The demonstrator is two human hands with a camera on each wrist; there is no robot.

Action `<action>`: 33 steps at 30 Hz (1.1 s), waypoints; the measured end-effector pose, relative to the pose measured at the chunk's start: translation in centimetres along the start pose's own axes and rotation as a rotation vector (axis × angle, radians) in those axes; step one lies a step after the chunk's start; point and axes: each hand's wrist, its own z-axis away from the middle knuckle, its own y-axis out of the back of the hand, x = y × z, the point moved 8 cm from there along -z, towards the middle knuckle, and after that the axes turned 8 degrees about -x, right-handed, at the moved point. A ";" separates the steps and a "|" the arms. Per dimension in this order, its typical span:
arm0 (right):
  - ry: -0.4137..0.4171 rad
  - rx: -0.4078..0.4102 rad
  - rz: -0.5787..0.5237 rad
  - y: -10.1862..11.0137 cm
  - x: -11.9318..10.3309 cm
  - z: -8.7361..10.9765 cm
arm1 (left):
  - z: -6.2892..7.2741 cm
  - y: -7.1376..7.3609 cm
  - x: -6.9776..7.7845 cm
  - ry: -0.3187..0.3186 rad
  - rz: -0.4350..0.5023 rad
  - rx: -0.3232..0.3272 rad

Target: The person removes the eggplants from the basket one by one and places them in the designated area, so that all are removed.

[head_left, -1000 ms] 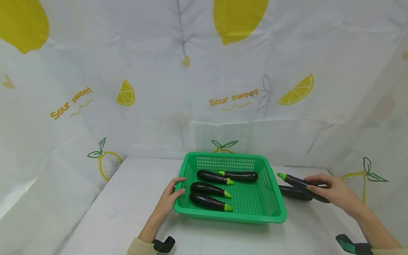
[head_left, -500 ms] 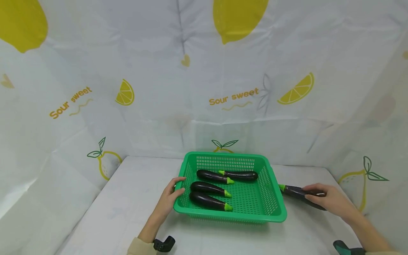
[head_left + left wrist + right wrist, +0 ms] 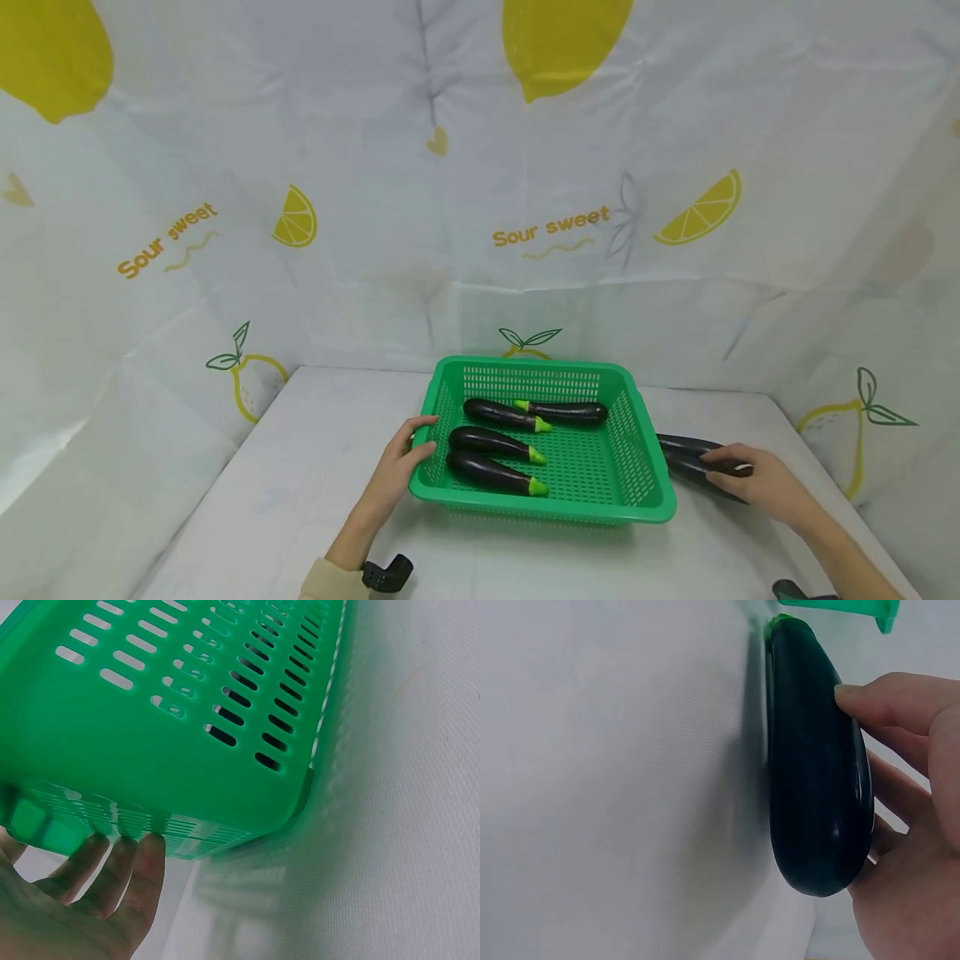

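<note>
A green plastic basket (image 3: 543, 508) stands on the white table with several dark eggplants (image 3: 491, 473) lying in it. My left hand (image 3: 392, 468) holds the basket's left rim; in the left wrist view its fingertips (image 3: 150, 851) touch the outer wall. To the right of the basket, my right hand (image 3: 768, 485) grips the nearer of two eggplants, low at the table. This gripped eggplant (image 3: 817, 765) has the thumb on one side and fingers behind it. The farther eggplant (image 3: 684, 444) lies alongside. Basket rim hides both stem ends in the head view.
A white cloth printed with lemons (image 3: 696, 208) hangs behind and beside the table. White table surface (image 3: 300, 483) extends left of the basket and in front of it. Dark straps (image 3: 387, 575) sit at the wrists.
My right hand has lowered the eggplant to the table and shifted it toward me, beside the other one, which shows again. My left hand and the basket have stayed put.
</note>
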 end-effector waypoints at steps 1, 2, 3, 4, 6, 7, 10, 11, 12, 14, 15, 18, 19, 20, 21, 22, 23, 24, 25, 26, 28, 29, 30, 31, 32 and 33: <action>-0.001 0.005 0.005 -0.1 0.0 0.0 | 0.0 0.0 0.0 0.002 0.000 0.001; -0.001 0.007 0.013 -0.2 -0.1 0.0 | 0.0 0.0 0.0 0.003 0.000 0.001; -0.001 0.008 0.018 -0.3 -0.1 0.0 | 0.0 0.0 0.0 0.005 -0.001 0.001; -0.003 0.008 0.022 -0.4 -0.1 0.0 | 0.0 0.0 0.0 0.005 -0.001 0.000; -0.010 0.012 0.026 -0.6 -0.1 0.1 | 0.0 0.0 0.0 0.004 -0.001 -0.001; -0.009 0.013 0.023 -0.6 -0.2 0.2 | 0.0 0.0 0.0 0.003 0.000 -0.003; -0.008 0.026 0.020 -0.5 -0.2 0.3 | 0.0 0.0 0.1 0.001 0.001 -0.007; -0.007 0.032 0.021 -0.5 -0.3 0.3 | 0.0 0.0 0.0 0.002 0.003 -0.007; -0.006 0.039 0.025 -0.4 -0.3 0.3 | 0.0 0.0 0.0 0.001 0.002 -0.006; -0.006 0.051 0.033 -0.2 -0.4 0.3 | 0.0 0.0 0.0 0.001 0.001 -0.003; -0.008 0.056 0.036 -0.1 -0.5 0.2 | 0.0 0.0 0.0 0.001 -0.001 -0.001; -0.016 0.061 0.034 0.3 -0.7 0.2 | 0.0 0.0 0.0 0.003 -0.002 0.004; -0.018 0.062 0.030 0.5 -0.9 0.2 | 0.0 0.0 0.0 0.005 -0.001 0.002; -0.016 0.062 0.024 0.7 -1.1 0.2 | 0.0 0.0 -0.1 0.007 -0.001 0.001; -0.013 0.061 0.019 0.8 -1.3 0.2 | 0.0 0.0 -0.1 0.008 0.001 0.001; -0.010 0.066 0.020 1.0 -1.5 0.2 | 0.0 0.0 -0.1 0.008 0.001 0.000; -0.003 0.067 0.017 1.1 -1.7 0.1 | 0.0 0.0 0.0 0.008 0.001 0.000; 0.006 0.068 0.016 1.3 -2.0 0.1 | 0.0 0.0 0.0 0.006 0.000 0.000; 0.018 0.069 0.017 1.5 -2.3 0.1 | 0.0 0.0 0.0 0.005 0.002 -0.002; 0.028 0.070 0.019 1.6 -2.6 0.1 | 0.0 0.0 0.1 0.003 0.003 -0.002; 0.045 0.075 0.023 2.0 -3.2 0.1 | 0.0 0.0 0.1 0.000 0.004 -0.002; 0.057 0.074 0.017 2.2 -3.6 0.1 | 0.0 0.0 0.1 0.000 0.005 -0.001; 0.063 0.074 0.013 2.4 -3.9 0.1 | 0.0 0.0 0.2 -0.001 0.005 -0.001; 0.065 0.073 0.010 2.5 -4.3 0.1 | 0.1 0.0 0.2 0.000 0.005 -0.002; 0.068 0.070 0.005 2.6 -4.7 0.0 | 0.1 0.0 0.2 0.001 0.003 -0.001; 0.072 0.069 0.002 2.7 -5.1 0.0 | 0.1 0.0 0.2 0.003 0.003 -0.001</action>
